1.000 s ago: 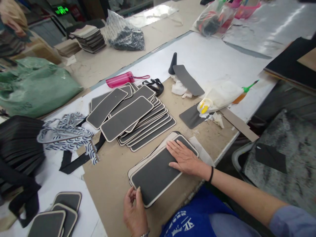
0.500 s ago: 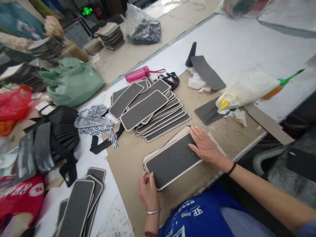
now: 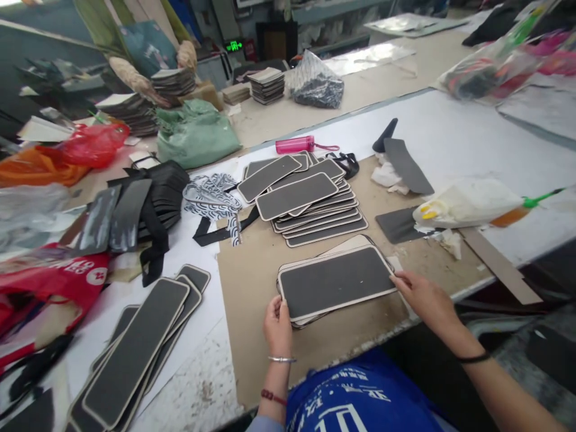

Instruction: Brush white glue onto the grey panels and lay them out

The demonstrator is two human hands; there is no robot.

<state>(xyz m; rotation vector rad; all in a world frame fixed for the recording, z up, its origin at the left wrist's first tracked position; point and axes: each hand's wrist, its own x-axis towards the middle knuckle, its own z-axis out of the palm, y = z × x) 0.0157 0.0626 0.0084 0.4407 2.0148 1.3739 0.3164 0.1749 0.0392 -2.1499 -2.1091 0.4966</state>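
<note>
Panel (image 3: 335,282), fingers (image 3: 282,311) at both ends, white characters (image 3: 377,393) on blue apron (image 3: 396,378)

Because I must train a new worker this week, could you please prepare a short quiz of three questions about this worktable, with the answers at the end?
1. True or false: the right hand touches the right end of the dark panel between the two hands.

2. Choose one. Where is the left hand?
A) At the left end of that same panel
B) On the green bag
C) Inside the red bag

3. Fill in: the cylinder lying beyond the large pile of panels is ____ in colour.

Key: 1. True. 2. A. 3. Pink.
</note>
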